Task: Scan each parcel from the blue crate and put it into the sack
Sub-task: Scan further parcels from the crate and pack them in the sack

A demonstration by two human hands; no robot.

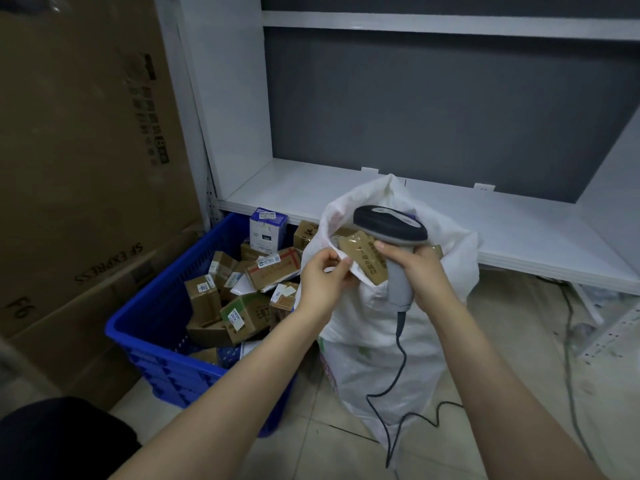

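Observation:
A blue crate (145, 327) on the floor at the left holds several small cardboard parcels (273, 268). To its right stands a white sack (377, 362) with its mouth open. A brown parcel (363, 261) lies in the sack's mouth. My left hand (322, 282) pinches the sack's near rim and holds it open. My right hand (426, 271) grips a grey and black barcode scanner (389, 226) by its handle, just above the sack's mouth, its head over the brown parcel. The scanner's cable hangs down in front of the sack.
A white shelf unit (519, 223) runs behind the sack and crate. Large brown cartons (79, 168) stand against the wall at the left. The scanner cable (398, 407) loops over the tiled floor, and another cable (568, 341) trails at the right.

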